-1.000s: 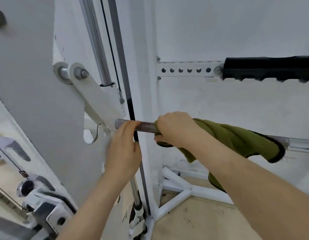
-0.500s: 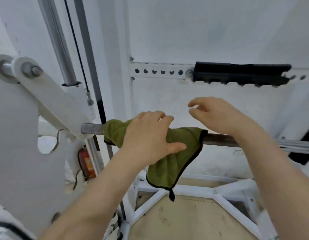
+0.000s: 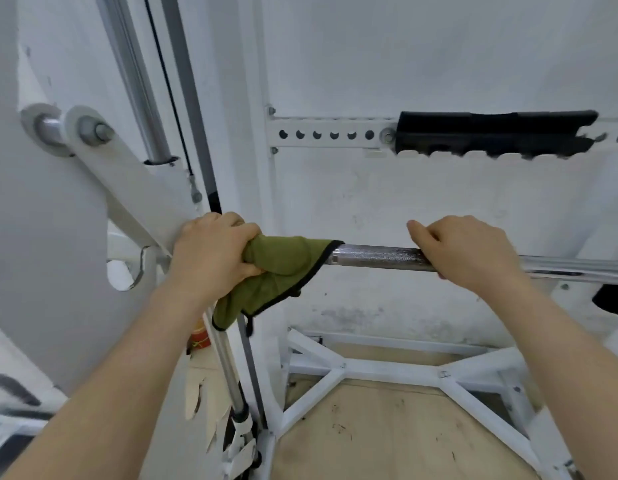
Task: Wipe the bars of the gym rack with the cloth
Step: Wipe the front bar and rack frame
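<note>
A chrome knurled bar (image 3: 377, 257) runs horizontally across the white gym rack at mid height. An olive-green cloth with a black edge (image 3: 283, 268) is wrapped around the bar's left end and hangs below it. My left hand (image 3: 212, 252) is clenched on the cloth at that end, beside the white pivot arm. My right hand (image 3: 470, 252) rests on the bare bar further right, fingers curled over it. The bar's left tip is hidden under the cloth and hand.
A perforated white crossbar (image 3: 328, 133) with a black padded rail (image 3: 491, 136) runs above. Vertical guide rods and a black cable (image 3: 169, 98) stand at left. White base struts (image 3: 387, 372) cross the tan floor below. A small red object (image 3: 199, 336) sits low behind the rods.
The cloth passed from my right hand to my left. My left hand slid it leftward to the bar's end and bunched it; my right hand came down onto the bare bar.
</note>
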{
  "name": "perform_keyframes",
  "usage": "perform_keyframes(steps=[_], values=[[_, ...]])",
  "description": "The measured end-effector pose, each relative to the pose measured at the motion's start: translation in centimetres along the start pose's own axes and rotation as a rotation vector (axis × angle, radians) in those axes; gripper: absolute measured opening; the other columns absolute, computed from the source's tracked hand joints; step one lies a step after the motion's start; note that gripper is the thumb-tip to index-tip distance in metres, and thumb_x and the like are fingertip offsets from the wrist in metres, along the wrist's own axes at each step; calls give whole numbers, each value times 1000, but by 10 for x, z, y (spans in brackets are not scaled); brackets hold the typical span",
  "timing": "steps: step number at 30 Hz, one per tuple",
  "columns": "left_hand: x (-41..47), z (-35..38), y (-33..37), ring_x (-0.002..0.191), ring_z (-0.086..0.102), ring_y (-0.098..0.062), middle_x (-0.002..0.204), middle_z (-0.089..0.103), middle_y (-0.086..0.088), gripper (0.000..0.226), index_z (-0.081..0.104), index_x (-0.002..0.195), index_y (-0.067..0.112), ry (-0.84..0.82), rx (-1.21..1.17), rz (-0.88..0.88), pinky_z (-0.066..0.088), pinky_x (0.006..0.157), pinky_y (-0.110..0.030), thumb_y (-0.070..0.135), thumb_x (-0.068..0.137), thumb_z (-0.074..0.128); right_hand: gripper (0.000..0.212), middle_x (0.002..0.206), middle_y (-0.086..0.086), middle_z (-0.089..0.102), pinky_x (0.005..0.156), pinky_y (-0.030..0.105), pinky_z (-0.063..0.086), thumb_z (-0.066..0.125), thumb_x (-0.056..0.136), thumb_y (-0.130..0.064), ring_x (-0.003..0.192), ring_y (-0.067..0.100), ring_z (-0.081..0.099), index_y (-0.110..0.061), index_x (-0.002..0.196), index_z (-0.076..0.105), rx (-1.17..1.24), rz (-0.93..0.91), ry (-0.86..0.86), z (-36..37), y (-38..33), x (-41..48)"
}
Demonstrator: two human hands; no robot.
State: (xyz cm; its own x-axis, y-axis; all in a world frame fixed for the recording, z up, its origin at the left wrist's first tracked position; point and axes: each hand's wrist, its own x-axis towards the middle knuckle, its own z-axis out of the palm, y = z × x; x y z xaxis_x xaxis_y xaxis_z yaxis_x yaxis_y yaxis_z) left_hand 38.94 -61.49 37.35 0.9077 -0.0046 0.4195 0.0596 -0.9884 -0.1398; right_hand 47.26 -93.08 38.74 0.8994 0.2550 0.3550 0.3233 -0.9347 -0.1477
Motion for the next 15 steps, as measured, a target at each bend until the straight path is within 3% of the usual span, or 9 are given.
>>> perform_keyframes(steps=[5, 9, 11, 14, 15], values=[[12, -8, 53, 87, 56, -17, 87, 55, 12, 50, 53, 103, 31, -6, 24, 192, 34, 74, -34, 68, 77, 31, 56, 59, 3, 57, 59, 33, 39, 29, 97, -48, 61, 27, 53, -11, 60, 48, 54, -5, 130, 3, -7, 6], [25, -6, 134, 83, 54, -22, 84, 44, 5, 52, 48, 101, 23, 17, -44, 310, 29, 64, -33, 65, 83, 23, 47, 66, -1, 58, 61, 35, 40, 30, 96, -45, 68, 24, 54, -16, 64, 50, 158, 5, 158, 5, -3, 7], [33, -7, 177, 83, 54, -23, 86, 44, 2, 46, 48, 105, 19, 26, -80, 342, 31, 62, -34, 58, 92, 28, 43, 75, -2, 64, 69, 35, 47, 35, 96, -42, 76, 22, 58, -17, 72, 62, 371, 46, 189, 4, -2, 8], [44, -14, 232, 84, 54, -24, 93, 50, -2, 42, 50, 109, 17, 17, -127, 385, 32, 61, -36, 52, 98, 30, 33, 81, 0, 68, 76, 35, 51, 46, 94, -26, 81, 18, 62, -10, 80, 71, 1004, 233, 200, -16, 16, 7], [47, -15, 242, 85, 55, -25, 93, 50, -1, 42, 49, 110, 18, 29, -133, 403, 32, 60, -35, 54, 97, 30, 30, 82, 2, 67, 78, 35, 51, 48, 94, -22, 83, 18, 62, -8, 83, 71, 1077, 255, 176, -25, 29, 6]])
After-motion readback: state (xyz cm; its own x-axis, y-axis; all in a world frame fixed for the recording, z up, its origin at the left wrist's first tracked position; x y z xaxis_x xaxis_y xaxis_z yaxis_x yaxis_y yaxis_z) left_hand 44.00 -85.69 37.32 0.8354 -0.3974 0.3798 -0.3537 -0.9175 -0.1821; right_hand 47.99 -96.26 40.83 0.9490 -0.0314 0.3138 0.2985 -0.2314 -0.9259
